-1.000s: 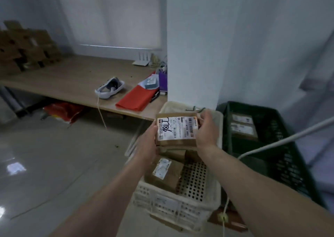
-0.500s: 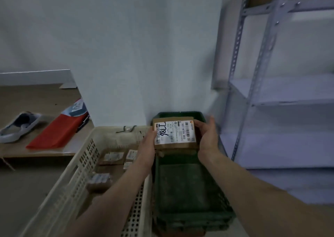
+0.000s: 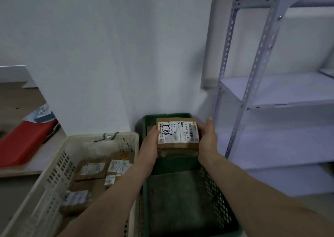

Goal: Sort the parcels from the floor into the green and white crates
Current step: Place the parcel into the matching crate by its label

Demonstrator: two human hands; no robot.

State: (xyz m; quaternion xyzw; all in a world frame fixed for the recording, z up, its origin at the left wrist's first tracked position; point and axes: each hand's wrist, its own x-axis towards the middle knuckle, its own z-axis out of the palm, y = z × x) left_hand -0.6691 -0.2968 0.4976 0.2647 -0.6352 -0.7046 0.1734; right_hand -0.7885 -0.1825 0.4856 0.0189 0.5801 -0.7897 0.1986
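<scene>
I hold a brown cardboard parcel (image 3: 178,133) with a white label marked 7786 between both hands, over the far end of the green crate (image 3: 215,188). My left hand (image 3: 150,142) grips its left edge and my right hand (image 3: 207,139) grips its right edge. Another brown parcel shows just behind and under it in the green crate. The white crate (image 3: 59,166) stands to the left and holds several labelled brown parcels (image 3: 92,169).
A white pillar rises behind the crates. A grey metal shelving rack (image 3: 260,63) stands on the right, close to the green crate. On the left a wooden table (image 3: 10,95) carries a red folder (image 3: 25,142) and a small blue-white box.
The view swung right from the white crate to the green one. Both hands carried the parcel from over the white crate to the far end of the green crate and lower.
</scene>
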